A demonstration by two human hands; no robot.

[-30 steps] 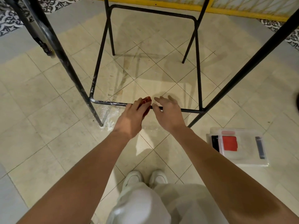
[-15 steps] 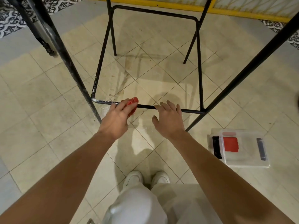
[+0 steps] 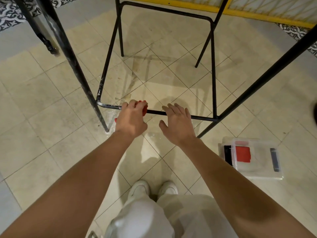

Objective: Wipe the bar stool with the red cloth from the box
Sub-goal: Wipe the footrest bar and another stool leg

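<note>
Wiping of the bar stool [image 3: 213,69] is under way on its low front rung [image 3: 156,112]. Left hand [image 3: 131,120] grips the red cloth [image 3: 145,109], bunched round the rung. Right hand [image 3: 178,125] lies over the rung at 3 o'clock of the cloth, fingers straight, grasping nothing. Next, likely: slide the cloth toward the whitish corner [image 3: 101,104] at 9 o'clock. Seat is cut off; cloth mostly hidden by fingers. Box [image 3: 257,175] sits at 4 o'clock.
</note>
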